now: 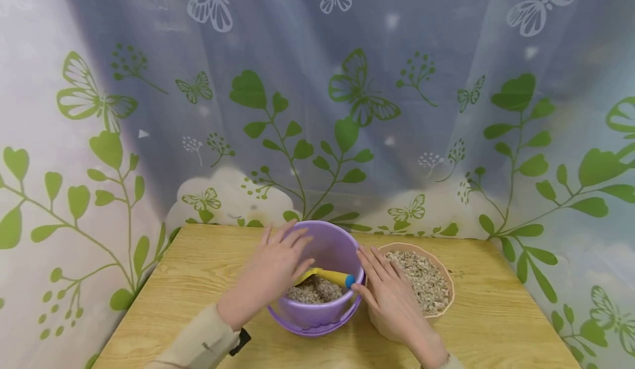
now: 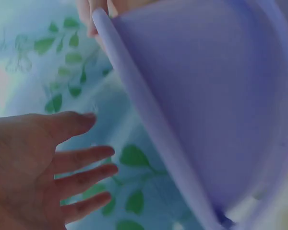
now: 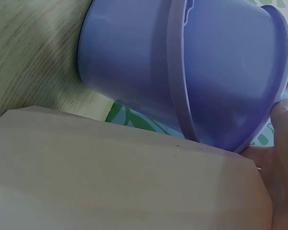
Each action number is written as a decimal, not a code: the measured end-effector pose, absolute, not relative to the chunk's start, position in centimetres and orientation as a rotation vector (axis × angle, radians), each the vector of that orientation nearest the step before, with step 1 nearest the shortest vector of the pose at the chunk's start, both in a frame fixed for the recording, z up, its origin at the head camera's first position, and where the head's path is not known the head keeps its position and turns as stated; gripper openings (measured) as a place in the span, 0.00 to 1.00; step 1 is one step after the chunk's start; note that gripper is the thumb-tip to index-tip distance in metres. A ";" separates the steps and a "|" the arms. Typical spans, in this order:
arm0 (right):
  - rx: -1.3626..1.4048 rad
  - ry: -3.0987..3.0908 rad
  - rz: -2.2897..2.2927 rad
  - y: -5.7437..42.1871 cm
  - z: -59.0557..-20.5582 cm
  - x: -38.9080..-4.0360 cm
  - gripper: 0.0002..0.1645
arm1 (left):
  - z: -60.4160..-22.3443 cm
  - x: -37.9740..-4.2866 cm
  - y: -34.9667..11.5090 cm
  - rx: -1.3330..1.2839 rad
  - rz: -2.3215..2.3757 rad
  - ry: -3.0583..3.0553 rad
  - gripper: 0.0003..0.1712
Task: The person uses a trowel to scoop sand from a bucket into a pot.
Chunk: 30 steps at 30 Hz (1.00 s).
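I see the left hand (image 1: 272,267) spread its fingers just off the rim of a purple bucket (image 1: 313,315). Right of that thumb, inside, a yellow scoop (image 1: 331,276) lies on gritty material (image 1: 317,292), its blue tip near the right hand (image 1: 389,298). Those fingers lie straight, close together at the rim, how firmly I can't tell; a peach bowl (image 3: 125,172) of grains (image 1: 426,281) sits right of them.

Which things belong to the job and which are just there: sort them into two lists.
Probably part of the job:
purple bucket
yellow tool inside it
grainy material in the bucket
peach bowl of grains beside it
left hand and right hand

Just there:
butterfly-print curtain
wooden table
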State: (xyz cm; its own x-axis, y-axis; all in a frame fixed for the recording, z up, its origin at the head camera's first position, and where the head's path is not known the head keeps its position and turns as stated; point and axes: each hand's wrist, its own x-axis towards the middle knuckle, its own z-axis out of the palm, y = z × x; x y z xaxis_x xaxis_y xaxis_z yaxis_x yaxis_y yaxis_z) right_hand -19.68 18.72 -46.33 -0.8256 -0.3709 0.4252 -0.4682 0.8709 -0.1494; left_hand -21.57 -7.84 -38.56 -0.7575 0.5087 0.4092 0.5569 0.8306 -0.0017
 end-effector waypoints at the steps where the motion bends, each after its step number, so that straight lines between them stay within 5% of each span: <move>1: 0.619 -2.653 0.351 18.7 -46.4 -19.7 0.39 | -38.3 -21.7 -7.2 -0.852 -0.114 -2.612 0.25; 13: 0.646 -2.620 0.375 18.7 -46.7 -19.8 0.38 | -38.0 -23.3 -1.9 -1.334 0.334 -2.563 0.23; 22: 0.659 -2.582 0.362 18.7 -47.0 -19.9 0.38 | -38.9 -24.5 -0.1 -1.453 0.271 -2.614 0.03; 30: 0.630 -2.616 0.361 18.9 -46.8 -19.7 0.39 | -37.9 -25.1 -0.8 -1.372 0.402 -2.525 0.14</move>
